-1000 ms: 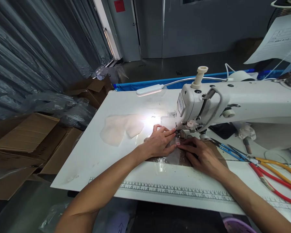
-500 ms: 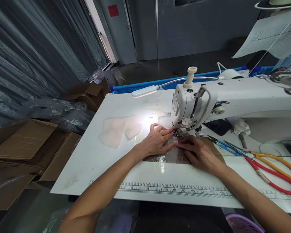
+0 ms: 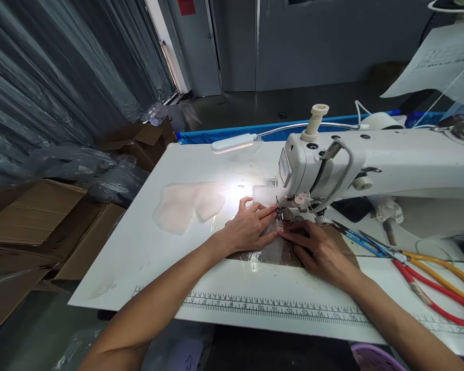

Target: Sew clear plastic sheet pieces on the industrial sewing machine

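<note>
Plastic sheet [image 3: 270, 254] on table [image 3: 193, 164], scissors [image 3: 401, 256] right; boxes [image 3: 34, 212] left of table.

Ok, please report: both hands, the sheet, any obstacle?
Left hand, right hand: fingers on translucent sheet. Sheet near presser foot. Scissors right of right hand, apart from it.

Cardboard boxes [image 3: 34, 211] and grey curtain [image 3: 62, 67] on your left. Ahead of you, grey door [image 3: 195, 56], red sheet [image 3: 186, 6] on it.

A clear, glossy plastic-looking sheet [image 3: 271, 255] catches glare near the centre of the frame, over a smooth white tabletop [image 3: 139, 263]. At right, the sewing machine [image 3: 410, 154] looks like smooth painted metal; at left are matt cardboard boxes [image 3: 34, 211] and shiny, crinkled plastic film [image 3: 81, 167].
</note>
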### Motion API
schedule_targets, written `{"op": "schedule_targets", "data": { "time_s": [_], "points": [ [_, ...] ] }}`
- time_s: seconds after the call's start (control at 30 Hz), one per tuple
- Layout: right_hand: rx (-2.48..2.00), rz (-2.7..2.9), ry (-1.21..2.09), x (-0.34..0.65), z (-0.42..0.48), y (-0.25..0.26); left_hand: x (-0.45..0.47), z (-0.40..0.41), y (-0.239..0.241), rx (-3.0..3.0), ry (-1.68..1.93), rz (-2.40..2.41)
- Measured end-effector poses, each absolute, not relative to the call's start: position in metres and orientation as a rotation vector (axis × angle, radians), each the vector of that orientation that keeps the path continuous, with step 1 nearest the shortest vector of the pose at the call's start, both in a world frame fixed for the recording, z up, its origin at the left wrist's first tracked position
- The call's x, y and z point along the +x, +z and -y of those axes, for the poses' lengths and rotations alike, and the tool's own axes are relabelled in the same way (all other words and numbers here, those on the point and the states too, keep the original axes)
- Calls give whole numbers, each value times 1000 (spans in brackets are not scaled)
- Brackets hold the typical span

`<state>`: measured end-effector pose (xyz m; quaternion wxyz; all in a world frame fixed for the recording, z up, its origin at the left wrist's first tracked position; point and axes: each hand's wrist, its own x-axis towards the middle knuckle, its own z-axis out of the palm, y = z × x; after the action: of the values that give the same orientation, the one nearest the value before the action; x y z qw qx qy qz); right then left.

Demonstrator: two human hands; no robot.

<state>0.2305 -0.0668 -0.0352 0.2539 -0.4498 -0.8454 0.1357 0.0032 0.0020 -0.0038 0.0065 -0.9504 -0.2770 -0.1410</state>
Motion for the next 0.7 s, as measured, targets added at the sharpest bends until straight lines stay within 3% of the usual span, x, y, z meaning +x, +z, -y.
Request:
{"op": "schedule_targets", "data": {
  "time_s": [0.5, 0.7],
  "points": [
    [-1255, 2290, 182, 223, 63, -39, 12, -5, -2, -2891, -378, 1037],
    [-1304, 2275, 294, 225, 63, -41, 16, -5, -2, -2851, -362, 1141]
  ]
}}
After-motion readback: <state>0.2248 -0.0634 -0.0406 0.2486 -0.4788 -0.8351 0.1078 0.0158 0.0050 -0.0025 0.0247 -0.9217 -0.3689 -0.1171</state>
